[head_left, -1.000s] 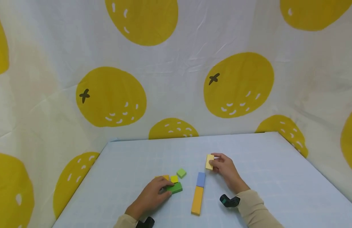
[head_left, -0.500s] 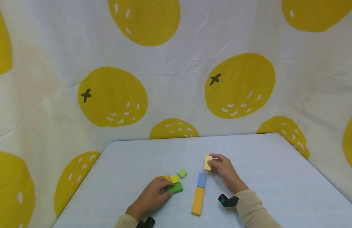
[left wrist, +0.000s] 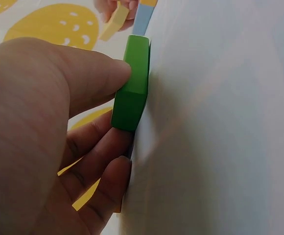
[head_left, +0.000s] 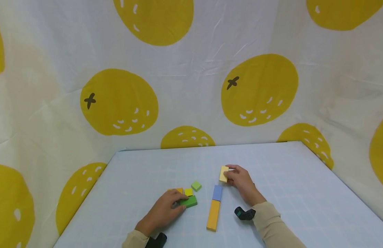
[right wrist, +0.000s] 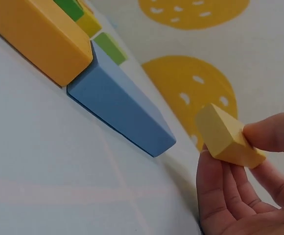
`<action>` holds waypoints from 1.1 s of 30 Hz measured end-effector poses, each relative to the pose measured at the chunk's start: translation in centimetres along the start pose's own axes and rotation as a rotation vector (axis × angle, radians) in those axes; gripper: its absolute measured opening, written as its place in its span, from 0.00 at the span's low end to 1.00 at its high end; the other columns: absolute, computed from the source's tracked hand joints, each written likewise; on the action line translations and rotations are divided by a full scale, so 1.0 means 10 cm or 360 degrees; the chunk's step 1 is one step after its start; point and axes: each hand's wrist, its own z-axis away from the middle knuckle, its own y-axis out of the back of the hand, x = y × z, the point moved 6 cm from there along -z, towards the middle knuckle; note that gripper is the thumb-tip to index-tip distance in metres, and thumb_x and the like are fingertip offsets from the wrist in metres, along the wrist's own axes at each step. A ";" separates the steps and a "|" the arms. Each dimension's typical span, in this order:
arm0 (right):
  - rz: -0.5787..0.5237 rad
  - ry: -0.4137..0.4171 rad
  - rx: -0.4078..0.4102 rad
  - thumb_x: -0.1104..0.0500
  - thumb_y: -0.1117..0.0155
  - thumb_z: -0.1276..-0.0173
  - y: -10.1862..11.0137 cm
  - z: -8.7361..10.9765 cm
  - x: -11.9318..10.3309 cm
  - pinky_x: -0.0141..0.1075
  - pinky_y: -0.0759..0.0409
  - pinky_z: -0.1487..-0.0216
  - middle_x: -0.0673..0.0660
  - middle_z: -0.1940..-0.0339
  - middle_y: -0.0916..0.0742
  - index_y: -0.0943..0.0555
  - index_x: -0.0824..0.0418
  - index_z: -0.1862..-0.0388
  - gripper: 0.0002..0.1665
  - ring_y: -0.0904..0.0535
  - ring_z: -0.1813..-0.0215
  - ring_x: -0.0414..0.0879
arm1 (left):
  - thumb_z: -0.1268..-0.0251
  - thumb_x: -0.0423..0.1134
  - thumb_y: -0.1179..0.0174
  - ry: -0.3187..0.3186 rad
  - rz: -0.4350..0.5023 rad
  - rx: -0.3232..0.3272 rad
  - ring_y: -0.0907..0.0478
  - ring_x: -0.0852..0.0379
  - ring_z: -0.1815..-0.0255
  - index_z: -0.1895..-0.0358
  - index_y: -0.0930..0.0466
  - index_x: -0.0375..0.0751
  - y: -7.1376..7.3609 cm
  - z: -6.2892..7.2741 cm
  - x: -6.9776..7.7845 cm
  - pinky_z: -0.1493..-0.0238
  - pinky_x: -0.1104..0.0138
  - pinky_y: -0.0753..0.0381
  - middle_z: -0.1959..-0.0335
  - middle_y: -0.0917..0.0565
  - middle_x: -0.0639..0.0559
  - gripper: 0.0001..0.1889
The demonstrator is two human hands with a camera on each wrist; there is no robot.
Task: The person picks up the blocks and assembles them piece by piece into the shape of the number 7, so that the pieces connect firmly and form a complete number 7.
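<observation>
My right hand (head_left: 240, 181) pinches a pale yellow block (right wrist: 225, 134) between thumb and fingers, held up off the table. That block is just beyond the far end of a blue block (right wrist: 120, 100). The blue block lies end to end with a longer orange block (head_left: 213, 215), forming a straight row. Over to the left, my left hand (head_left: 163, 208) holds a green block (left wrist: 134, 73) with the thumb on one side and fingers on the other. The green block is down at the tabletop.
Close beyond the left hand lie a small yellow block (head_left: 188, 192), a light green block (head_left: 196, 186) and another orange block (head_left: 179, 190), partly hidden by the hand. A pale checked cloth covers the table (head_left: 303, 193). Behind it hangs a white curtain (head_left: 191, 96) with yellow fruit prints.
My right hand has shifted slightly left with the pale yellow block, closer in line with the blue and orange row. My left hand has stayed on the green block.
</observation>
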 end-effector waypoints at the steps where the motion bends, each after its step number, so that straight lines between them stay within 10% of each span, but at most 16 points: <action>1: -0.0001 -0.0002 0.0000 0.56 0.33 0.31 0.00 -0.01 0.00 0.39 0.18 0.49 0.63 0.44 0.19 0.26 0.61 0.34 0.28 0.21 0.49 0.52 | 0.33 0.47 0.34 -0.0007 0.0005 0.0001 0.26 0.61 0.45 0.45 0.16 0.60 0.00 0.00 0.00 0.43 0.54 0.23 0.50 0.22 0.64 0.15; 33: 0.0136 0.0130 0.0005 0.57 0.32 0.31 -0.07 -0.07 0.09 0.39 0.15 0.54 0.61 0.53 0.15 0.23 0.61 0.38 0.25 0.17 0.58 0.51 | 0.34 0.46 0.34 -0.0010 0.0029 0.0005 0.26 0.60 0.45 0.45 0.16 0.59 0.02 0.00 0.02 0.43 0.54 0.23 0.50 0.22 0.64 0.15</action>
